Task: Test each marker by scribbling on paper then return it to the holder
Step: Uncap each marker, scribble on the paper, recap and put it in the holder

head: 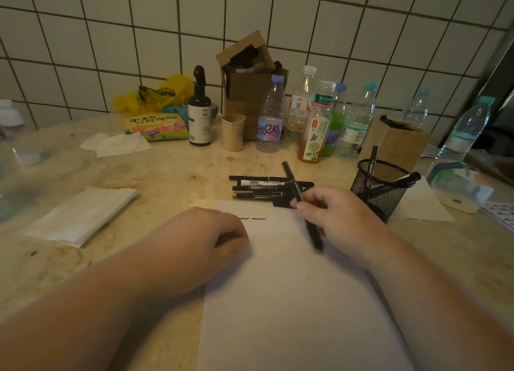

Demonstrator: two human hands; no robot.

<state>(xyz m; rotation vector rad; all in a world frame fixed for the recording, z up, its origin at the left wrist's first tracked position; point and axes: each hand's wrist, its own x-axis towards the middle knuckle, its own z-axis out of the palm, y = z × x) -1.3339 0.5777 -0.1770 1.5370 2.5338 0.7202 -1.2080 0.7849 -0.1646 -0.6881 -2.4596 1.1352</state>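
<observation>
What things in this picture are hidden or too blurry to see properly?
Head view only:
- Marker tip: blurred by motion, so capped or not is unclear.
- Left hand: its curled fingers face away, so whether they hold anything is hidden.
- First scribble: partly covered by the left hand.
- Paper: its bottom is cut off by the picture's edge.
- Holder: mesh hides the markers' lower ends.

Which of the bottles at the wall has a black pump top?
The dark bottle, left of the beige cup. The others are clear plastic bottles with screw caps.

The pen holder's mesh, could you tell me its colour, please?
Black wire mesh pen holder, seen in the head view.
</observation>
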